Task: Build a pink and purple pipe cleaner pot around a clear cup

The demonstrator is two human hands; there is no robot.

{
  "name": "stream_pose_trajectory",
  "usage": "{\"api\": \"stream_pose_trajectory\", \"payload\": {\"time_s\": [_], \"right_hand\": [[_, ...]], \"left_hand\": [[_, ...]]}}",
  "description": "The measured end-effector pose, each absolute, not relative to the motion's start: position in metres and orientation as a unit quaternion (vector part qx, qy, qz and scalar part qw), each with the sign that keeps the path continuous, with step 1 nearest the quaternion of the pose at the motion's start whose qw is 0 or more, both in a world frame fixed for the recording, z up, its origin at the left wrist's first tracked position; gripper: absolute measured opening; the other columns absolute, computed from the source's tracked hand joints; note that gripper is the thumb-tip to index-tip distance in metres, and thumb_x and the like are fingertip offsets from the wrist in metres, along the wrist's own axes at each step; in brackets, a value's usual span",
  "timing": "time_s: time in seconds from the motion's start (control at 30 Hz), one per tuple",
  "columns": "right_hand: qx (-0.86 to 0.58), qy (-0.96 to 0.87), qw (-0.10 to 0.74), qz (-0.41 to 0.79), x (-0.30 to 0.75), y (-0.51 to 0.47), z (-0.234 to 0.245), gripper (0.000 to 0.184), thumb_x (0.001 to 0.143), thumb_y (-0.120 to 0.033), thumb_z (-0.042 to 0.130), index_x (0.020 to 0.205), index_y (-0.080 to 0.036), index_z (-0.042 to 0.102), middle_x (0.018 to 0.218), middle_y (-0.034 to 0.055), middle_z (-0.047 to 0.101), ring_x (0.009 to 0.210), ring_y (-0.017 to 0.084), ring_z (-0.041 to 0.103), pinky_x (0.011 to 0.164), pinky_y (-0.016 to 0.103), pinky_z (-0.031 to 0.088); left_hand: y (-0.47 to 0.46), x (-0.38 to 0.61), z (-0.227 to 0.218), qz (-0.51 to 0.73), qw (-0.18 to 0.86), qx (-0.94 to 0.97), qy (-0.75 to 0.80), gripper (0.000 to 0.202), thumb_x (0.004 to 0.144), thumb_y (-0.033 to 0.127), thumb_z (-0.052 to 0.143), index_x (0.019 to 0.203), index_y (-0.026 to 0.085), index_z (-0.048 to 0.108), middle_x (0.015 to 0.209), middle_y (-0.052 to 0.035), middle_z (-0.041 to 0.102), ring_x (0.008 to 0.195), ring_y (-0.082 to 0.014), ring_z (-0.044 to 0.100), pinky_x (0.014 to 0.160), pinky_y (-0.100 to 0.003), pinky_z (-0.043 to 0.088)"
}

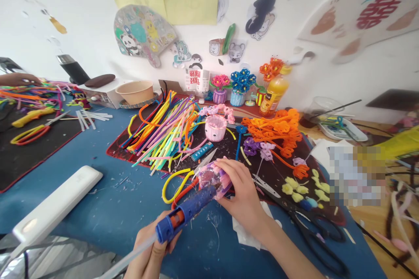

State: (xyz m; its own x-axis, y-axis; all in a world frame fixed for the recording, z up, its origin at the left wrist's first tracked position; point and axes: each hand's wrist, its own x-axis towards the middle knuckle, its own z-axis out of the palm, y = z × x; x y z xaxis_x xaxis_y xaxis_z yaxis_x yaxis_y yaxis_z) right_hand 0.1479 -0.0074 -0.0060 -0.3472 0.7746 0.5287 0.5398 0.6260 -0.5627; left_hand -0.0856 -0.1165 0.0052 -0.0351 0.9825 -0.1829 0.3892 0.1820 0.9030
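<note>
My left hand (150, 246) is closed round the handle of a blue hot glue gun (188, 212), with a translucent glue stick (132, 255) sticking out of its back end. The gun's nozzle points into a small pink and purple pipe-cleaner pot (209, 175). Around the pot's right side the fingers of my right hand (244, 196) are wrapped, holding it tilted. Its inner bottom looks shiny; whether glue is flowing is too small to see. Just behind it lie yellow and red-handled scissors (178, 185), partly covered by the pot. A pink pot with a face (216, 128) stands farther back.
Colourful pipe cleaners (166, 130) are heaped on the dark mat, with orange pipe-cleaner flowers (278, 128) to the right. Large black scissors (304, 222) lie beside my right forearm. A white elongated device (59, 205) is at left. Another person's hand (19, 79) shows at far left.
</note>
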Motion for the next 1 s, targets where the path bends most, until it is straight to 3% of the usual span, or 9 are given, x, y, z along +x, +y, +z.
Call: {"api": "stream_pose_trajectory", "payload": {"time_s": [0.2, 0.47, 0.7, 1.0], "right_hand": [[-0.408, -0.805, 0.402, 0.156, 0.1474, -0.0079, -0.0053, 0.063, 0.078, -0.013, 0.065, 0.137, -0.027, 0.047, 0.133, 0.0095, 0.065, 0.126, 0.033, 0.057, 0.107, 0.054, 0.047], [-0.393, -0.805, 0.411, 0.172, 0.1477, -0.0073, -0.0059, 0.059, 0.082, -0.015, 0.066, 0.137, -0.028, 0.048, 0.133, 0.0089, 0.064, 0.127, 0.031, 0.057, 0.107, 0.053, 0.049], [-0.375, -0.81, 0.414, 0.177, 0.1482, -0.0061, -0.0068, 0.057, 0.086, -0.017, 0.066, 0.138, -0.028, 0.048, 0.133, 0.0088, 0.064, 0.128, 0.031, 0.056, 0.108, 0.054, 0.049], [-0.372, -0.81, 0.42, 0.17, 0.148, -0.0064, -0.006, 0.051, 0.089, -0.019, 0.065, 0.137, -0.026, 0.048, 0.133, 0.0106, 0.064, 0.129, 0.031, 0.055, 0.108, 0.054, 0.05]], "left_hand": [[-0.1163, -0.0803, 0.0093, 0.34, 0.438, 0.53, 0.641, 0.065, 0.094, 0.069, 0.032, 0.08, 0.021, 0.074, 0.053, -0.0031, 0.064, 0.048, -0.0177, 0.055, 0.049, -0.026, 0.048], [-0.1148, -0.0797, 0.0092, 0.328, 0.449, 0.508, 0.658, 0.063, 0.095, 0.067, 0.032, 0.086, 0.021, 0.075, 0.054, -0.0032, 0.067, 0.046, -0.0178, 0.057, 0.049, -0.026, 0.05], [-0.115, -0.0838, 0.0057, 0.331, 0.445, 0.518, 0.651, 0.059, 0.095, 0.066, 0.036, 0.08, 0.022, 0.074, 0.055, -0.003, 0.067, 0.048, -0.0181, 0.059, 0.051, -0.027, 0.05], [-0.1091, -0.0772, 0.0054, 0.353, 0.448, 0.498, 0.653, 0.058, 0.094, 0.062, 0.038, 0.062, 0.024, 0.067, 0.047, -0.0034, 0.064, 0.04, -0.0178, 0.054, 0.044, -0.028, 0.048]]}}
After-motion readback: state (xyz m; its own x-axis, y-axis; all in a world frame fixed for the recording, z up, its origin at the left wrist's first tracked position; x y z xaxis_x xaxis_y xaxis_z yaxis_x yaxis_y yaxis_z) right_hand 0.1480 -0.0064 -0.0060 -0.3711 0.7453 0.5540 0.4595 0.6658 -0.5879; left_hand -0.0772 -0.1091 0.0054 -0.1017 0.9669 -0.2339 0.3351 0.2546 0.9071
